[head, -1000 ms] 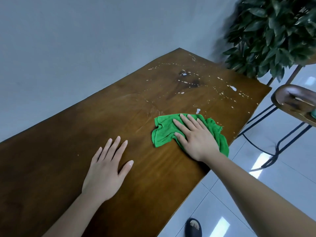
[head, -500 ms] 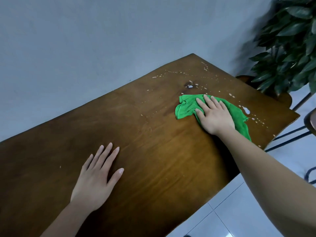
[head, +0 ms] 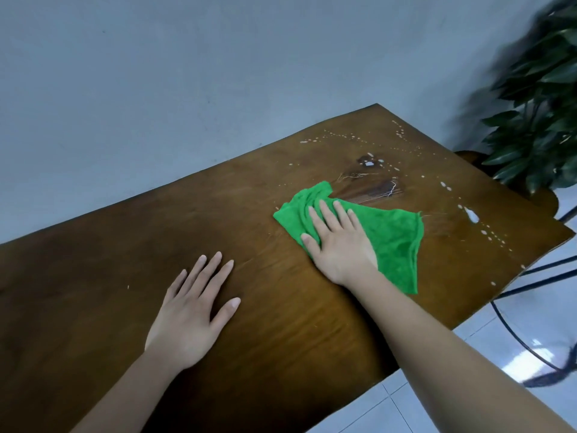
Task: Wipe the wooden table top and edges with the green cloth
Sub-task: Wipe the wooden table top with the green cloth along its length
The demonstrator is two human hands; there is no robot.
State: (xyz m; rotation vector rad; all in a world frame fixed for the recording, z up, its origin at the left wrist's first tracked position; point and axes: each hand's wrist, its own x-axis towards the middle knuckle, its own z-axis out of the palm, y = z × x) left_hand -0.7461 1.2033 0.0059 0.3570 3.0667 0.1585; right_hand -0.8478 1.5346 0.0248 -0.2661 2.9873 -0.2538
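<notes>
A crumpled green cloth [head: 393, 235] lies on the dark wooden table top [head: 109, 260], right of centre. My right hand [head: 337, 242] presses flat on the cloth's left part with straight fingers pointing away from me. My left hand [head: 193, 307] rests flat on the bare wood nearer to me, fingers spread, holding nothing. White droplets and specks [head: 471, 214] dot the far right end of the table beyond the cloth. A wet dark smear [head: 368, 185] shows just behind the cloth.
A grey wall [head: 187, 89] runs along the table's far edge. A leafy potted plant [head: 537, 132] stands off the table's right end. Black metal chair legs [head: 530, 285] and white floor tiles [head: 468, 398] lie to the right and below the near edge.
My right hand has slid the cloth back toward me and leftward from the dark knot area, leaving a wet streak there. My left hand stays flat on the table.
</notes>
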